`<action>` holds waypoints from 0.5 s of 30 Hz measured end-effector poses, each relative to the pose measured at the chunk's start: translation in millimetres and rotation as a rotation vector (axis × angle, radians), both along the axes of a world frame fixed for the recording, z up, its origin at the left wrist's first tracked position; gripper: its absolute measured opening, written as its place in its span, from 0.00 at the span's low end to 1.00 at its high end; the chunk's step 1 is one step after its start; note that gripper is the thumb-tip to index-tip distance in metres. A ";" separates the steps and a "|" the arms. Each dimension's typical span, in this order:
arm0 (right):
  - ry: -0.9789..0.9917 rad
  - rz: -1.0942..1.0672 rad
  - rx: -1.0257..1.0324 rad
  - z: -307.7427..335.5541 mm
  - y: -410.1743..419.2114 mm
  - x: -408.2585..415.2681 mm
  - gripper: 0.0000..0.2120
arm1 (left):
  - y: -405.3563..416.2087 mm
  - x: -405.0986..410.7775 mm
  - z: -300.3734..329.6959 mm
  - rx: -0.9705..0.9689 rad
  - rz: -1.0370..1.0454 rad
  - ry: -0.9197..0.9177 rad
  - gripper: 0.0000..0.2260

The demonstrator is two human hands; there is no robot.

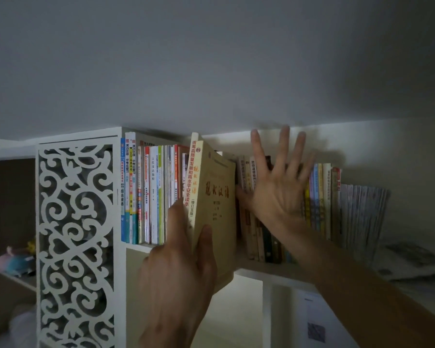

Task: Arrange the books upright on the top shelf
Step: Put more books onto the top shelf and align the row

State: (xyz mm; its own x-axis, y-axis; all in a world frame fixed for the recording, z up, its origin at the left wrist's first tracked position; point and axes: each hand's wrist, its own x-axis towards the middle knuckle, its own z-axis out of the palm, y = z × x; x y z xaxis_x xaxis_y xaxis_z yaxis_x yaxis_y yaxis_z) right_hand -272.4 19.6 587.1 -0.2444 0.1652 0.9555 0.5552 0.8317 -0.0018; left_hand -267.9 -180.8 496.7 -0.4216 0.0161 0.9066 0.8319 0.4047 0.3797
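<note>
Dim white wall above a white top shelf (251,268) beside a fretwork panel (76,242).

Head view: two tan paperbacks (215,202), thick and stiff, judged moderately heavy with smooth covers; left hand (178,277) grips their lower spines, thumb on the cover, in the gap between two upright rows. Right hand (278,187), fingers spread flat, presses the right-hand row of books (322,197) aside. Row counts uncertain.

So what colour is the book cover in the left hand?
Pale yellow-tan cover with red characters, gripped by the left hand; head view.
</note>
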 end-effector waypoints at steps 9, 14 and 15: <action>-0.013 -0.044 -0.043 1.5 19.2 10.0 0.45 | 12.8 1.5 17.3 0.020 -0.016 0.034 0.19; 0.015 -0.027 -0.045 0.6 20.7 9.8 0.43 | 37.8 -4.0 23.3 0.029 -0.039 0.030 0.19; 0.022 -0.027 -0.053 0.7 20.2 9.3 0.43 | 44.7 -7.3 24.8 0.028 -0.027 0.051 0.19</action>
State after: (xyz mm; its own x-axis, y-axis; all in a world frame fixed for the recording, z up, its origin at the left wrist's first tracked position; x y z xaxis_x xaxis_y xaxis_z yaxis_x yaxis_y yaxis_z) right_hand -263.1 39.8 587.8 -0.2186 0.2216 0.9503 0.5768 0.8149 -0.0574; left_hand -275.2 -136.1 521.5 -0.3748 0.0011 0.9271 0.8609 0.3714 0.3476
